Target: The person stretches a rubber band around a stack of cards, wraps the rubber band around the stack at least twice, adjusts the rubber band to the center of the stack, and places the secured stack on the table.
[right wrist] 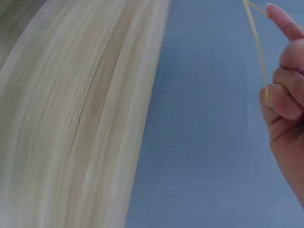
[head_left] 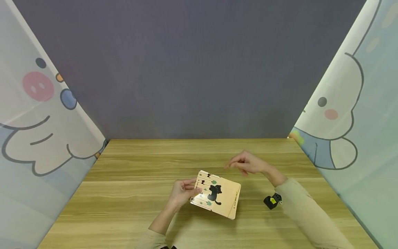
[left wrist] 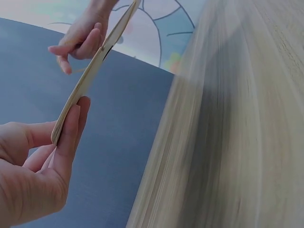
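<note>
A tan booklet (head_left: pixel 228 193) with a black cat and green leaf shapes on its face is held tilted above the table. My left hand (head_left: pixel 181 193) pinches its left edge, thumb on the near face. In the left wrist view the booklet (left wrist: pixel 78 90) appears edge-on, thin and layered, between thumb and fingers. To its upper right, apart from it in the head view, is my right hand (head_left: pixel 248 163). Fingers of that hand hold a thin yellow rubber band (right wrist: pixel 258 42), drawn taut past the fingertip in the right wrist view; its far end is out of frame.
The wood-grain table (head_left: pixel 140 166) reaches back to a dark grey panel (head_left: pixel 199 69). Cartoon-printed curtains (head_left: pixel 335 103) flank both sides. A small black block with a yellow patch (head_left: pixel 271 201) shows beside the right sleeve (head_left: pixel 304 211); I cannot tell whether it is attached.
</note>
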A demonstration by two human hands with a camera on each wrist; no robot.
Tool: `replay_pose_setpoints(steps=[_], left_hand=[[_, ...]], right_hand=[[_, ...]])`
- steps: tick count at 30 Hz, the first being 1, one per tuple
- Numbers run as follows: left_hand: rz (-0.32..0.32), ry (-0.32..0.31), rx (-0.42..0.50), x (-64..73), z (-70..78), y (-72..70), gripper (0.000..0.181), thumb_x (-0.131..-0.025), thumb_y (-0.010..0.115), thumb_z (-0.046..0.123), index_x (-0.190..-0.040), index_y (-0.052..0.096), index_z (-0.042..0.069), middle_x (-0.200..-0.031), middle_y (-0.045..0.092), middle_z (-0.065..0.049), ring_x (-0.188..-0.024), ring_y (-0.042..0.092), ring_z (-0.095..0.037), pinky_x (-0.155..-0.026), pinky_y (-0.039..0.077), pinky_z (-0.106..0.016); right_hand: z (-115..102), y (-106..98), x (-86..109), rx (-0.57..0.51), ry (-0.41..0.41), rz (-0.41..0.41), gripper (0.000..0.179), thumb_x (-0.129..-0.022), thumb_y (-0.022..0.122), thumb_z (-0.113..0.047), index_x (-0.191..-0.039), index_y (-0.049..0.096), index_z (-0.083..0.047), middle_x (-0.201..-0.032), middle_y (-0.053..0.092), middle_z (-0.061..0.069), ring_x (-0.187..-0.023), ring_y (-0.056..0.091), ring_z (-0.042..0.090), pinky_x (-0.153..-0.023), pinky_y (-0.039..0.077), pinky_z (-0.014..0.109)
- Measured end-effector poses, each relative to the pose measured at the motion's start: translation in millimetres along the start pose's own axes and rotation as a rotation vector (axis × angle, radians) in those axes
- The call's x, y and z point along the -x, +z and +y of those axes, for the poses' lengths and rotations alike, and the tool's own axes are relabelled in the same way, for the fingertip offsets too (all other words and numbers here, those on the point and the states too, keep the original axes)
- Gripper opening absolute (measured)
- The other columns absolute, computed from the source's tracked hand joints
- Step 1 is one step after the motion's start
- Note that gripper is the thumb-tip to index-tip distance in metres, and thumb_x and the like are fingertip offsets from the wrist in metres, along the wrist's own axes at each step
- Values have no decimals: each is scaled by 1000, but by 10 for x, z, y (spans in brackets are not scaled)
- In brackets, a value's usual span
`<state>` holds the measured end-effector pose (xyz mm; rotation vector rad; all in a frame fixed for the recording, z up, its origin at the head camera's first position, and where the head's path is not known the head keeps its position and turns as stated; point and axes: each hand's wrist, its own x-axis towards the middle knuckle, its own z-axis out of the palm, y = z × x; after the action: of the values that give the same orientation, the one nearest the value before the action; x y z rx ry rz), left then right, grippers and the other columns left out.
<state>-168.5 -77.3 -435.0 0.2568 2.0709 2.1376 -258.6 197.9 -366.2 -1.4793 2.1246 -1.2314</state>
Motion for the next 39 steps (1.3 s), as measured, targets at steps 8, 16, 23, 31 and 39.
replay_pose_setpoints(steps=[8,16,23,31,39], left_hand=[[8,-16,-47,0,29,-7,47,-75,67,-2,-116,48,-16,-75,65,-19,-50,51,-7,-43,37,-16],[38,-4,-51,-15,49,25,43,-75,66,-4,-113,50,-16,-79,65,-22,-53,56,-9,-41,37,-15],[64,11,-39,-36,46,44,41,-74,65,-7,-112,50,-16,-83,63,-26,-74,61,-37,-51,48,-21],[114,-6,-28,-3,67,17,44,-74,66,-6,-113,49,-16,-83,63,-24,-70,63,-26,-53,49,-22],[169,-46,4,16,79,-13,46,-74,66,-4,-116,49,-12,-83,64,-22,-58,60,-12,-43,42,-16]], right_hand=[[-163,6,30,415,41,-68,26,-93,47,-21,-112,62,-12,-88,67,-3,-32,26,-9,-39,36,11],[-243,58,56,749,-32,-51,31,-91,50,-23,-121,56,-16,-64,60,-12,-41,10,-7,-40,22,9],[-272,141,80,663,-56,-34,35,-90,52,-25,-122,55,-12,-86,66,-3,-41,12,-8,-41,28,8],[-251,293,115,517,-86,25,51,-81,64,-25,-126,50,-7,-122,53,3,-94,59,12,-82,45,30],[-206,431,188,459,-10,121,74,-66,74,-38,-131,45,-18,-127,49,6,-109,49,28,-85,41,48]])
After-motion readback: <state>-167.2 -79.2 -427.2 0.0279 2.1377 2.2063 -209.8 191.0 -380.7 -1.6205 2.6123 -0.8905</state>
